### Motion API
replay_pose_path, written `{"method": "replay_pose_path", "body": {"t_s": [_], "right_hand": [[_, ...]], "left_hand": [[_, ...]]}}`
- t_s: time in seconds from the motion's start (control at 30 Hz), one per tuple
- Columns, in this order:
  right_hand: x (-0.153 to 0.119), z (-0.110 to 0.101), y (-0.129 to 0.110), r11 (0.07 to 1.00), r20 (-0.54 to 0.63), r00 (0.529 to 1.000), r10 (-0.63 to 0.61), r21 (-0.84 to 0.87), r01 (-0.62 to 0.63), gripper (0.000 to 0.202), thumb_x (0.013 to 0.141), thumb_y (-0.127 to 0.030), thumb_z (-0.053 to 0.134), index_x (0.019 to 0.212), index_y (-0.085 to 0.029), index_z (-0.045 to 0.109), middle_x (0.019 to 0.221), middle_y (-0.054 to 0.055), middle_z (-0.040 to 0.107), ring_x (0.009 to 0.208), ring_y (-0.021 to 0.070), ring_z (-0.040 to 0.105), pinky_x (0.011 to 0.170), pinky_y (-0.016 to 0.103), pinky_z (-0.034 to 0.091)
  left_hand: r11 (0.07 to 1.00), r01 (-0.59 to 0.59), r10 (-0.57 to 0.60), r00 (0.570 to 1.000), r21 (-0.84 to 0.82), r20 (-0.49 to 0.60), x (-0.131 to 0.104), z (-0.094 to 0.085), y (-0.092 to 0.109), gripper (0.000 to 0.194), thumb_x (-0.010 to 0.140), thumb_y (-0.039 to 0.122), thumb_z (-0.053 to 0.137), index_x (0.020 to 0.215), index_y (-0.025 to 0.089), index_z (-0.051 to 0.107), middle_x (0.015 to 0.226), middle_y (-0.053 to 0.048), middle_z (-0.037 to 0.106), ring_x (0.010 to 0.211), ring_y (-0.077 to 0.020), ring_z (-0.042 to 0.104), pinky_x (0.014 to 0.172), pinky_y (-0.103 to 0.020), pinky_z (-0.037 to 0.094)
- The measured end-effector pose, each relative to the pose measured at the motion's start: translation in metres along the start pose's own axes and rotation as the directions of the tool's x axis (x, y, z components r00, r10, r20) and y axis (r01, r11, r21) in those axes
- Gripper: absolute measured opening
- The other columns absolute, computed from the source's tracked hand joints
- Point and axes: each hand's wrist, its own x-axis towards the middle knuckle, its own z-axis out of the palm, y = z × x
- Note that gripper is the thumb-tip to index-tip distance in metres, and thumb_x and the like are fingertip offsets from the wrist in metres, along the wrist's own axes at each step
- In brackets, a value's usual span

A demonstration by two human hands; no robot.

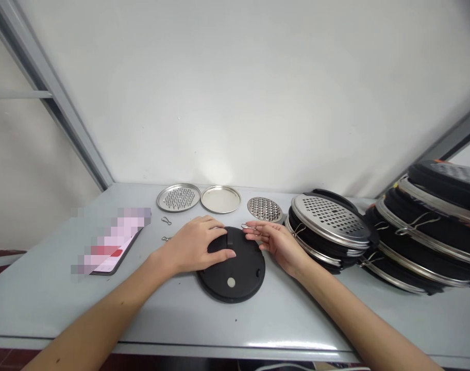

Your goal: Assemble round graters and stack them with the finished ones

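Observation:
A black round plate-like base [235,268] lies flat on the table, with a pale round spot near its front edge. My left hand [198,245] holds it at the upper left, its thumb laid across the top and its other fingers over the far side by a small raised part. At the base's right, my right hand [271,239] pinches a small bent wire clip [248,226] just above the rim. Two more wire clips, a farther one [166,221] and a nearer one [166,238], lie left of my left hand.
Along the wall are a perforated metal disc [179,198], a plain shallow metal disc [220,199] and a grater disc [265,209]. Stacked black bases with metal grater plates stand right, one shorter [331,219], one taller [424,242]. A phone [119,245], partly blurred, lies left.

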Motion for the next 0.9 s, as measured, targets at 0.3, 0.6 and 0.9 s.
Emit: {"method": "replay_pose_path", "body": {"t_s": [0.3,0.6,0.9], "right_hand": [[-0.002,-0.001,-0.002,0.999,0.006,1.0,-0.029,-0.013,0.029,0.02,0.077,-0.025,0.064,0.094,-0.017,0.072,0.101,0.011,0.074,0.087,0.0189,0.07,0.065,0.026,0.054],[0.006,0.007,0.019,0.889,0.103,0.917,-0.385,-0.227,0.398,0.025,0.078,-0.037,0.07,0.097,-0.02,0.066,0.098,0.008,0.074,0.1,0.022,0.068,0.091,0.036,0.051],[0.028,0.021,0.009,0.61,0.167,0.816,-0.553,-0.587,0.533,0.013,0.083,-0.028,0.061,0.088,-0.021,0.07,0.096,0.006,0.073,0.094,0.0222,0.066,0.088,0.039,0.049]], "left_hand": [[1.0,0.017,-0.017,1.0,0.007,0.013,0.001,0.007,-0.004,0.039,0.089,0.05,0.053,0.11,0.019,0.065,0.112,-0.01,0.066,0.105,-0.0266,0.059,0.092,-0.04,0.045],[0.996,0.085,-0.083,0.993,0.016,-0.078,0.004,0.024,-0.004,0.039,0.087,0.05,0.056,0.107,0.018,0.065,0.111,-0.01,0.067,0.106,-0.0268,0.059,0.092,-0.041,0.047],[0.998,0.07,-0.069,0.995,0.006,-0.074,0.007,0.022,-0.01,0.042,0.085,0.054,0.058,0.105,0.019,0.067,0.107,-0.009,0.069,0.103,-0.0266,0.06,0.092,-0.041,0.047]]}}
